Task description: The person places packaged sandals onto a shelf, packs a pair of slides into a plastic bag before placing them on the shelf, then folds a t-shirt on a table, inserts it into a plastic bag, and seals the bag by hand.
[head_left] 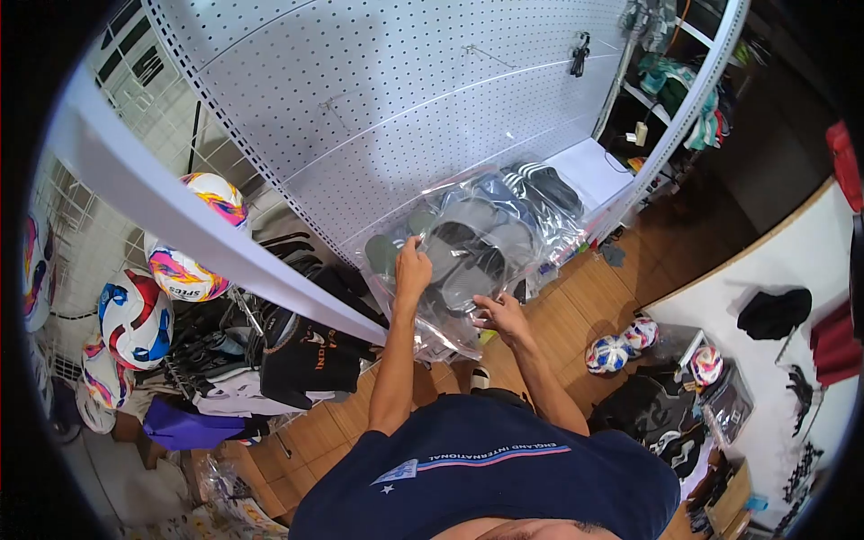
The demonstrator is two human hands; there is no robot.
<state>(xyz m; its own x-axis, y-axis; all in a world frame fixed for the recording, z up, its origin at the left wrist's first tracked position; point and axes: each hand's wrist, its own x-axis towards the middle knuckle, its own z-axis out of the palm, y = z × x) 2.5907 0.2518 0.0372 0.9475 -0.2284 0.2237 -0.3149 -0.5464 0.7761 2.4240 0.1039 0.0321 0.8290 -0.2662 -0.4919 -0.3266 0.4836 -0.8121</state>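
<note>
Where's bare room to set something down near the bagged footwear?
Mostly bare: the white surface between the striped footwear and pegboard. Also the floor between the bagged footwear and the balls. Crowded: around the left hand and right hand; the hung clothes.

Two hands, one left hand point(414, 267) and one right hand point(504, 317), show mid-frame, where clear plastic packaging point(450, 346) and grey slides point(463, 281) overlap too much to count. At left are at least four large balls point(137, 319) and one purple garment point(191, 423); at lower right, three smaller balls point(609, 354). One perforated panel point(423, 108) spans the top, carrying at least two wire hooks point(333, 113).
</note>
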